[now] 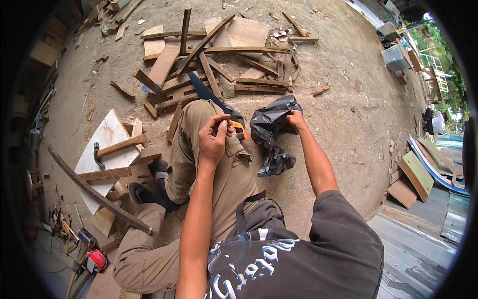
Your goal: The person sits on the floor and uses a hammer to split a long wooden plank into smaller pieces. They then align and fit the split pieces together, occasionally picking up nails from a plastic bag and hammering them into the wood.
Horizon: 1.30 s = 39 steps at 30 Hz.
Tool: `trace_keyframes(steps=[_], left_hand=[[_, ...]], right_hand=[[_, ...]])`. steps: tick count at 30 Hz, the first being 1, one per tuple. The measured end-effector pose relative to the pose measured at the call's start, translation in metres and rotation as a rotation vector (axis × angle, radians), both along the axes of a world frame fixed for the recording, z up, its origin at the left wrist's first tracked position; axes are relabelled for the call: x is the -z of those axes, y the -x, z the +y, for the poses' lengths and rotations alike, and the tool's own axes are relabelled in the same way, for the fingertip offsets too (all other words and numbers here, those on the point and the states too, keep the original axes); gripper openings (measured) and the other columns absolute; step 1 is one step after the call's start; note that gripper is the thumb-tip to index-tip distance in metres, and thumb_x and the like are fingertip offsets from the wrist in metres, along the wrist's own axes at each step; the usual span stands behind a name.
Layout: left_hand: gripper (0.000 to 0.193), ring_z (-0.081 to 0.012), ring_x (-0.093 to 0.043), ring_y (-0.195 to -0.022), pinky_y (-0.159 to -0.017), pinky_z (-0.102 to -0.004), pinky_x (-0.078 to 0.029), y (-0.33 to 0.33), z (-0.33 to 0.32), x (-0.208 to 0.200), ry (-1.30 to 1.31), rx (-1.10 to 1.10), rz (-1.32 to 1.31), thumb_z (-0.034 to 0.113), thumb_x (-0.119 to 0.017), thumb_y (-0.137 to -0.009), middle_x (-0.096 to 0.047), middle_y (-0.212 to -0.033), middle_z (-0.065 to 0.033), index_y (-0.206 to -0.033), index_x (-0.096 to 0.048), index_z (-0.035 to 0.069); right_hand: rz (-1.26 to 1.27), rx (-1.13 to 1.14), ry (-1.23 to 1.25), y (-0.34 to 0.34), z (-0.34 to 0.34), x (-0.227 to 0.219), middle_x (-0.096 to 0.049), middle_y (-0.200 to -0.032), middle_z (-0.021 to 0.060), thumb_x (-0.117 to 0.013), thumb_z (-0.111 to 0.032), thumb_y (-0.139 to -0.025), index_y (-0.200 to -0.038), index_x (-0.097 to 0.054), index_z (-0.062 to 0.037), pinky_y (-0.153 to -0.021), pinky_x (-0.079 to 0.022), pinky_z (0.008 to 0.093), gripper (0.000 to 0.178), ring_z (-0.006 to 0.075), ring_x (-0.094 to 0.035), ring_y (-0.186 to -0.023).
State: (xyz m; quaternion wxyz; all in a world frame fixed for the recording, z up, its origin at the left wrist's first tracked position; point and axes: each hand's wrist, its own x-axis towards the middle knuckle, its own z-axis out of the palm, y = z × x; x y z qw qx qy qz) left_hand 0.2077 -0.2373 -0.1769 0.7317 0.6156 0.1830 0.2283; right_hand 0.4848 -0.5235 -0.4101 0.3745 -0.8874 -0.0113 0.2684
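My right hand (297, 121) grips the edge of a crumpled black plastic bag (271, 122), which hangs down to the ground just right of my knee. Above my raised knee, my left hand (214, 135) is closed with thumb and fingertips pressed together; whatever it pinches, if anything, is too small to make out. Beside that hand lies a handsaw (203, 90) with a dark blue blade. An orange and black handle (239, 130) shows between my knee and the bag, partly hidden.
Ahead lies a heap of wooden strips (239, 50) and boards. On the left, a claw hammer (119, 147) rests on a white board (107, 134), near a long curved wooden strip (99, 197). A red tape measure (96, 260) sits lower left. Panels (417, 174) lean at right.
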Motion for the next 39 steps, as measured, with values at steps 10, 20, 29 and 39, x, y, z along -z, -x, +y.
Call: trace_keyframes(steps=[10,20,29,39], left_hand=[[0.017,-0.0079,-0.060,-0.075,-0.067,-0.0224,-0.050,0.003,0.001,0.000,0.027,-0.019,-0.013,0.004,-0.054,-0.097,-0.066,-0.088,-0.0054,-0.109,-0.064,-0.002],[0.021,-0.0089,-0.063,-0.074,-0.066,-0.0252,-0.050,-0.015,-0.021,-0.029,0.009,0.148,0.121,0.014,-0.062,-0.093,-0.073,-0.083,-0.0086,-0.103,-0.072,-0.002],[0.018,-0.0067,-0.063,-0.081,-0.070,-0.0212,-0.049,0.094,0.045,-0.048,0.234,-0.184,0.093,0.009,-0.072,-0.088,-0.072,-0.089,-0.0027,-0.104,-0.071,0.000],[0.017,-0.0110,-0.064,-0.082,-0.072,-0.0237,-0.053,0.305,0.125,-0.081,0.241,-0.894,-0.007,0.010,-0.058,-0.096,-0.070,-0.096,-0.0071,-0.111,-0.064,0.004]], right_hand=[[0.413,0.084,-0.594,0.035,0.020,-0.093,-0.070,-0.110,0.0091,-0.063,-0.014,-0.095,-0.123,-0.060,-0.0013,-0.079,-0.055,0.0293,0.031,0.0190,-0.069,-0.095],[0.128,-0.482,-0.874,0.124,0.130,-0.305,-0.067,-0.119,0.0135,-0.058,-0.009,-0.098,-0.124,-0.059,0.0015,-0.098,-0.049,0.0324,0.028,0.0195,-0.062,-0.114],[0.109,-0.669,-0.916,0.213,0.255,-0.304,-0.064,-0.124,0.0141,-0.059,-0.012,-0.098,-0.127,-0.055,0.0028,-0.097,-0.048,0.0327,0.033,0.0200,-0.060,-0.117],[-0.692,-1.025,-0.736,0.353,0.435,-0.239,-0.058,-0.115,0.0241,-0.066,-0.012,-0.086,-0.119,-0.056,0.0014,-0.091,-0.046,0.0465,0.037,0.0415,-0.057,-0.106]])
